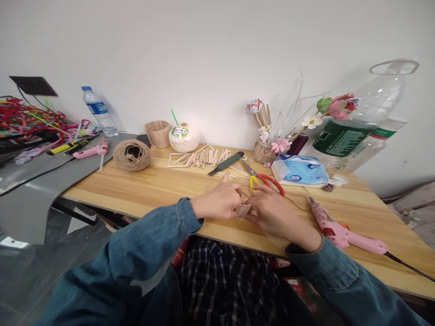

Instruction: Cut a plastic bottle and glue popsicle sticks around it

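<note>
Close to the table's front edge, my left hand [219, 200] and my right hand [272, 209] meet with fingers curled. Both pinch a small bunch of wooden craft sticks [243, 210], whose rounded ends show between them; the rest is hidden by my fingers. Just beyond my right hand lies a pair of scissors [270, 181] with red handles. A dark green utility knife [227, 163] rests behind my left hand, beside a heap of loose craft sticks [207, 156]. Something small and yellow [253, 183] sits next to the scissors.
On the right lies a pink glue gun [343, 233], its cord trailing off. Tissues [301, 170], a flower pot [263, 151] and a large plastic bottle [343, 140] stand behind. Twine [132, 155], a stick cup [158, 134] and a coconut [184, 138] are at left.
</note>
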`<state>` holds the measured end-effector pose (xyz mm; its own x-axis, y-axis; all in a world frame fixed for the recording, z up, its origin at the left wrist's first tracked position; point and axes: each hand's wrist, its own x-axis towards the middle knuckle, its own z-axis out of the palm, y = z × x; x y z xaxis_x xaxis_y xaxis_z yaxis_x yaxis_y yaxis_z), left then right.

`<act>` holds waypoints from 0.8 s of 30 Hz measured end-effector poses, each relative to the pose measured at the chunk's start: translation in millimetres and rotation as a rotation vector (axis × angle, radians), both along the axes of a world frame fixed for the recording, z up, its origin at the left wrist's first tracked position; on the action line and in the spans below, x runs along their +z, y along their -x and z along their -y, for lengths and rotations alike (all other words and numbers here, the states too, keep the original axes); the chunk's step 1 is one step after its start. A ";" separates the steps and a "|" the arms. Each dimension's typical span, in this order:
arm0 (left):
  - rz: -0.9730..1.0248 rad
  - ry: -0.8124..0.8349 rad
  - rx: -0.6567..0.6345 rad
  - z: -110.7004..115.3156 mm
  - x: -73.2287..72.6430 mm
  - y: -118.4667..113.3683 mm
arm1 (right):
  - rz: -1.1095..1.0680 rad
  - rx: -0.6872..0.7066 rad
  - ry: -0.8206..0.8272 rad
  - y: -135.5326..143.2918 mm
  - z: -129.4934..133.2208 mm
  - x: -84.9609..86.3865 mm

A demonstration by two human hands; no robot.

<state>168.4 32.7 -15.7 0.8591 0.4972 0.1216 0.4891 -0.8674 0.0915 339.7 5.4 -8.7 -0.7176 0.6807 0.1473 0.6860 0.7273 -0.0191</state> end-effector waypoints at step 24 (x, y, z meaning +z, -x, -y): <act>-0.013 0.028 0.026 -0.3 3.4 -0.6 | 0.064 -0.099 -0.156 3.6 2.1 -13.6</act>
